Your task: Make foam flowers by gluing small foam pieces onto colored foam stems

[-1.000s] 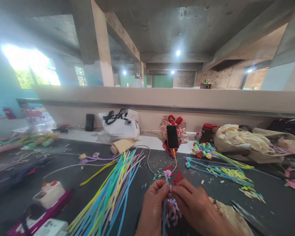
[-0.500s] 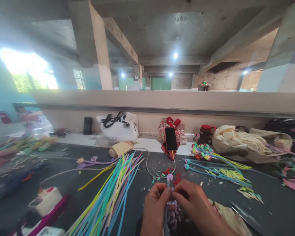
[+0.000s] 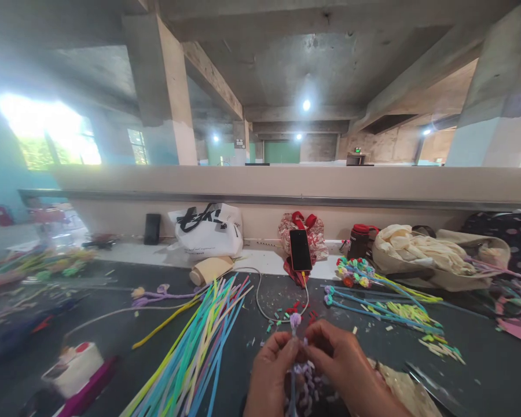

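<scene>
My left hand (image 3: 272, 370) is closed around a pale blue stem (image 3: 293, 385) at the bottom centre. A small lilac flower (image 3: 295, 320) tops the stem, just above my fingertips. Close beside it, my right hand (image 3: 336, 356) is pinched, with a bit of lilac at its fingertips. Small lilac pieces (image 3: 306, 382) lie on the dark table beneath both hands. Red pieces (image 3: 312, 315) and green pieces (image 3: 280, 315) are scattered beyond them.
Left of my hands lies a bundle of coloured stems (image 3: 200, 341). A phone (image 3: 301, 250) with a cable leans on a patterned bag. At right are blue-stemmed flowers (image 3: 330, 294), yellow pieces (image 3: 403, 315), scissors (image 3: 434, 387) and a cream cloth bag (image 3: 421, 255).
The view has tilted up slightly, so the table items sit a little lower. My hands remain together at the stem, with only small finger movement.
</scene>
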{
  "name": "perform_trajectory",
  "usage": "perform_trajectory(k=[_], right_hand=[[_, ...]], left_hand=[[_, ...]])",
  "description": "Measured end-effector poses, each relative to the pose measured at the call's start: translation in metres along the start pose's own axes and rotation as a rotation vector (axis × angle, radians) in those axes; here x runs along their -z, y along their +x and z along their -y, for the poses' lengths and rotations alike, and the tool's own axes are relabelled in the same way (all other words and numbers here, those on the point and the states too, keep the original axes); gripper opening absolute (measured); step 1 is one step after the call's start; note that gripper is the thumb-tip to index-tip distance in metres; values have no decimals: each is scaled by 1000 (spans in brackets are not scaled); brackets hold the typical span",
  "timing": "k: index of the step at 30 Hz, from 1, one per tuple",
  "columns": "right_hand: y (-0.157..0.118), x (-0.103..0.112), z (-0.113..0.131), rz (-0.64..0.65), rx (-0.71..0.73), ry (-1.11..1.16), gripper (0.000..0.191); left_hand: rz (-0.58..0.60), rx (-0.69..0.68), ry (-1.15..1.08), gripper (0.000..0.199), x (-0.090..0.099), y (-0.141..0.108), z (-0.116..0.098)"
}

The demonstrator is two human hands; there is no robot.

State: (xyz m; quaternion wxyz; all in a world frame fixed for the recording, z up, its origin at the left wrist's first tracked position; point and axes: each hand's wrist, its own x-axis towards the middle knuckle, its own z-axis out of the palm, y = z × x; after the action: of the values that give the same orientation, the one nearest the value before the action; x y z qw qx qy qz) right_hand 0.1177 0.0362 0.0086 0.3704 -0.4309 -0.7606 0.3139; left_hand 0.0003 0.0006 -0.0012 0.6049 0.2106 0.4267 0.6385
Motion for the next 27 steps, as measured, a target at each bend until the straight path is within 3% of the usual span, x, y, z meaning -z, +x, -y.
perform_trajectory(k=[3,6,9,12,13,15,18,22,27], right_hand=[[2,4,3,-11,-22,39,8],[6,13,7,-11,-132,204,7],[8,20,12,34,-211,354,3],[5,20,15,54,-216,462,2],[4,18,16,55,-191,488,3],[0,13,16,54,-99,486,4],[-5,7,16,26,102,314,9],[-8,7,17,16,307,109,12],[-9,10,17,65,381,46,12]], left_hand=[[-53,74,-103,17,1,-4,-13],[-164,166,-175,13,5,-7,-32],[-93,221,-218,9,9,-8,-41],[-71,189,-127,11,8,-8,-32],[-49,186,-106,11,7,-8,-26],[109,167,-129,15,4,-8,-15],[249,156,-162,20,2,-8,-5],[299,152,-99,21,3,-6,-7],[297,101,-4,28,5,-2,-8]])
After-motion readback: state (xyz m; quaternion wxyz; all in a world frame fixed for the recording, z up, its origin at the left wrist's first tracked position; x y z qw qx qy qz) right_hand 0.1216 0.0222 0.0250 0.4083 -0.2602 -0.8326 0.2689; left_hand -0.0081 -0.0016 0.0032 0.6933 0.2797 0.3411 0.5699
